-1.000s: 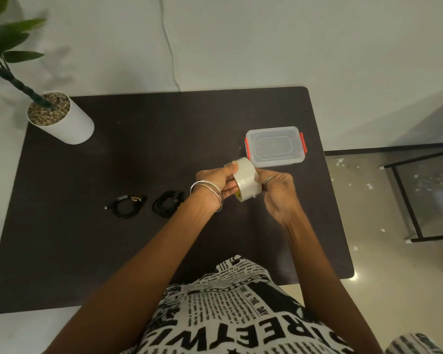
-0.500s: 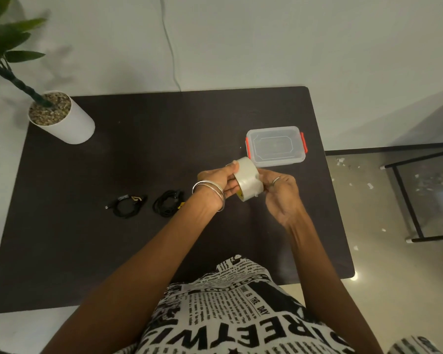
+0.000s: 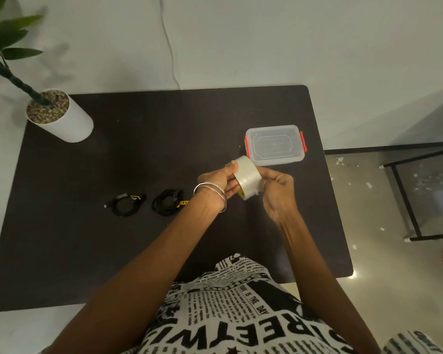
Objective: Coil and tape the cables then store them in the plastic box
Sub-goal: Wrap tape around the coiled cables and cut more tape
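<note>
Above the dark table (image 3: 87, 251), both hands' fingers (image 3: 232, 167) grip a glossy round tape roll (image 3: 248, 176).

cable coils (image 3: 149, 204): 2 | tape roll (image 3: 248, 180): 1 | plastic box (image 3: 275, 145): 1 | potted plant (image 3: 59, 116): 1

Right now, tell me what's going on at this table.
A person holds a roll of clear tape in both hands above the dark table: the left hand grips the roll and the right hand picks at its edge. Two coiled black cables lie on the table to the left. The plastic box with red clips sits behind the hands, lid on, so nothing is stored yet.
</note>
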